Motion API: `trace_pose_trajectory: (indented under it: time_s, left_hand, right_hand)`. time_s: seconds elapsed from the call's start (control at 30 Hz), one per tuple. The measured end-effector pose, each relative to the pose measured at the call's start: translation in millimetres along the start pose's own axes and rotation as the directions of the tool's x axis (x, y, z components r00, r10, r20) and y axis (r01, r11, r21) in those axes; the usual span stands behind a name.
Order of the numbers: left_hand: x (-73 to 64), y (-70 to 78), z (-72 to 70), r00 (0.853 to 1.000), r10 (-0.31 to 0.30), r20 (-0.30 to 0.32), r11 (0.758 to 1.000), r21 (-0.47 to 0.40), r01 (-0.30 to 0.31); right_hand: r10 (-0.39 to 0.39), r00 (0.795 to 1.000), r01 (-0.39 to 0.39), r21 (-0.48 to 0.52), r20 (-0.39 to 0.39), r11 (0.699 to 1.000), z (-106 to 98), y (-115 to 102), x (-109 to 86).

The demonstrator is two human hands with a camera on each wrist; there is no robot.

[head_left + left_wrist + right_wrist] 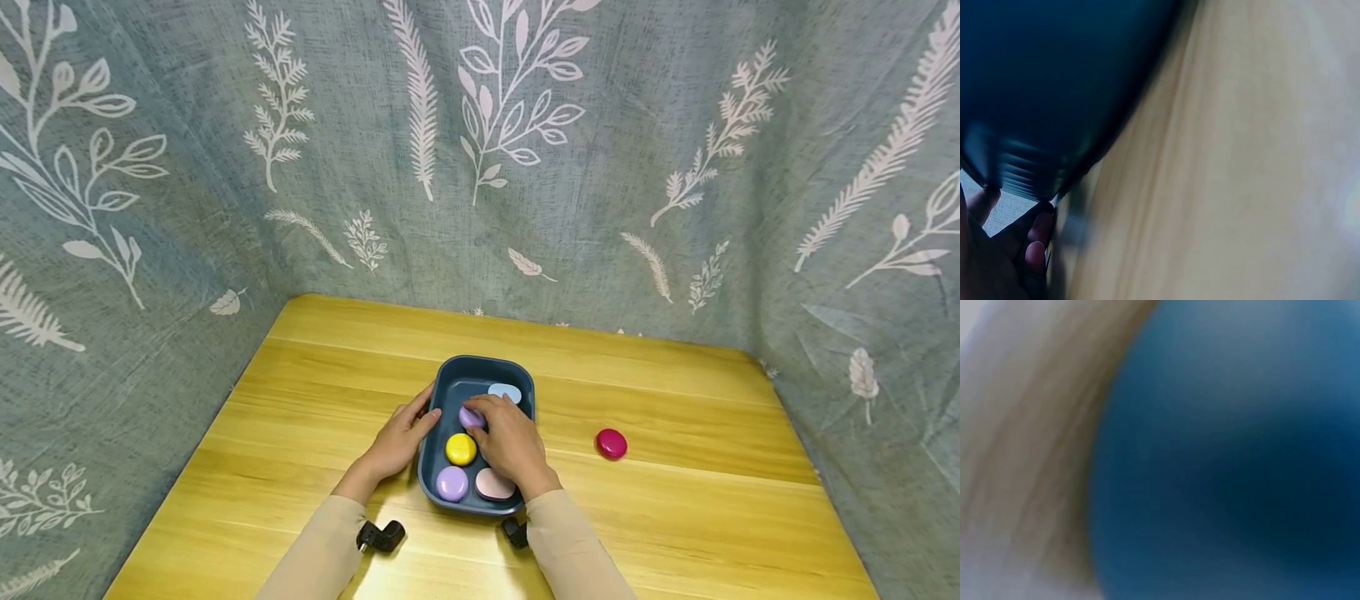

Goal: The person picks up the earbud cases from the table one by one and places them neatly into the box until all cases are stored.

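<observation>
A dark blue rectangular tray (450,379) with rounded corners stands on the table. My left hand (397,437) grips its left side, thumb over the rim and fingers along the outer wall; the left wrist view shows fingertips (1036,253) right by the tray wall. Inside the tray, my right hand (510,437) pinches a small round purple case (470,417), partly hidden by the fingers. Around it lie a round yellow case (461,449), another round purple case (452,483), a pale pink oval case (495,484) and a light blue oval case (505,392). The right wrist view is mostly blurred tray wall (1147,487).
On the wooden table (690,500), a round dark pink case (611,444) lies apart, right of the tray. Grey-green leaf-patterned curtains (450,250) enclose the back and sides. Black wrist cameras (382,536) sit under both forearms, close to the tray's near end.
</observation>
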State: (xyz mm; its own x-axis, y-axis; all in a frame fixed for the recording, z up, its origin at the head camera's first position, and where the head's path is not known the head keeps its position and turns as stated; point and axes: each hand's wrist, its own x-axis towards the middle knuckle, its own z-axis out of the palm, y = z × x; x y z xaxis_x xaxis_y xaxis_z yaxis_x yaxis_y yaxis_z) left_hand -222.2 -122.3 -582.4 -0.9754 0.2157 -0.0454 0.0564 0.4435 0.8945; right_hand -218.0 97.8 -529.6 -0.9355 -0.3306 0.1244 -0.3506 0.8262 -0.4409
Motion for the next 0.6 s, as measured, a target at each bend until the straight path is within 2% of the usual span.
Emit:
trace_pose_trajectory:
  time_s: [0.2, 0.6]
  left_hand:
    - [-0.8, 2.1, -0.8, 1.0, -0.004, 0.003, 1.0, -0.003, 0.004]
    - [-0.8, 2.3, 0.0, 1.0, 0.003, 0.006, 1.0, -0.011, -0.003]
  right_hand:
    - [0.037, 0.999, -0.037, -0.022, 0.024, 0.999, 2.3, -0.7, 0.9]
    - [0.01, 0.999, -0.009, -0.026, 0.031, 1.0, 5.4, 0.0, 3.5]
